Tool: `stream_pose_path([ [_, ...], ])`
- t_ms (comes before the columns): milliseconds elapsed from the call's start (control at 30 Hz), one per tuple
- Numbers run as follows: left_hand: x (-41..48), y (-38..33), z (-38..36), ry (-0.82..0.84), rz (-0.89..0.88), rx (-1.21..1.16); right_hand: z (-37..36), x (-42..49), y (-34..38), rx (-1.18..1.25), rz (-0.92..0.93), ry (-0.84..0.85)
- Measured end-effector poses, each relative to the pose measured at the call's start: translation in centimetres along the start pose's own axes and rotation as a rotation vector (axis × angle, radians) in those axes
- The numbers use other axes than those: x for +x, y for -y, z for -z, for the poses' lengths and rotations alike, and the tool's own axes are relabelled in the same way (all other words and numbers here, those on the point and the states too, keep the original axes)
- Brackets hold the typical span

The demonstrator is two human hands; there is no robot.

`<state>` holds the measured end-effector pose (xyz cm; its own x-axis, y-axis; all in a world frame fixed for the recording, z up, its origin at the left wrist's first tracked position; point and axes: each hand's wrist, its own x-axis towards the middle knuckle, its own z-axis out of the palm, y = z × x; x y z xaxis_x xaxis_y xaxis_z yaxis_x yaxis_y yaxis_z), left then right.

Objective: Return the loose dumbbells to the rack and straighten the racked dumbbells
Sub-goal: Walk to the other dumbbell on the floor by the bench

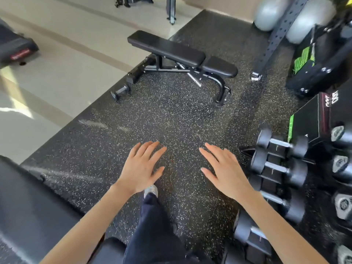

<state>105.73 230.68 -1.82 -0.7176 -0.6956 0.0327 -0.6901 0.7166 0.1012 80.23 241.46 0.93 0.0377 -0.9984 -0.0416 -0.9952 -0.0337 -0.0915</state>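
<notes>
In the head view, both hands are held out flat over the speckled black rubber floor (pixel 171 115) in the lower middle of the frame. The left hand (pixel 142 168) is spread with its fingers apart and nothing is grasped in it; the right hand (pixel 224 172) is likewise released, palm down, and empty. Neither hand is touching any equipment.

One loose dumbbell (pixel 121 91) is seen lying on the rubber floor at the left centre of the frame, just beside the rear foot of the adjustable bench (pixel 181 54), close to the edge where the rubber meets the pale tiled floor (pixel 57 73).

The dumbbell rack (pixel 276 166) is seen along the right edge of the frame, with several black hex dumbbells (pixel 282 143) laid across it one below another, chrome handles showing. The right forearm passes in front of the lower ones. More dumbbell ends are seen further right, blurred.

Grey exercise balls (pixel 308 18) are seen in the upper right, behind a perforated upright. A dark trouser leg and a light shoe (pixel 151 190) are seen below the left hand.
</notes>
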Motion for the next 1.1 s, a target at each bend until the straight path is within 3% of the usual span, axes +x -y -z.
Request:
stream_pose_path([
  [433, 14.7, 20.3, 5.6, -0.036, 0.075, 0.007, 3.4, 27.5, 3.4, 0.002, 0.092, -0.05],
  [833, 20.6, 27.7, 2.2, 0.049, 0.176, -0.042, 0.7, 39.0, 2.3, 0.015, 0.152, 0.033],
  [1100, 31.0, 34.3, 4.6, 0.018, 0.213, 0.006, 2.2, 51.2, -2.0, 0.02, 0.166, -0.017],
])
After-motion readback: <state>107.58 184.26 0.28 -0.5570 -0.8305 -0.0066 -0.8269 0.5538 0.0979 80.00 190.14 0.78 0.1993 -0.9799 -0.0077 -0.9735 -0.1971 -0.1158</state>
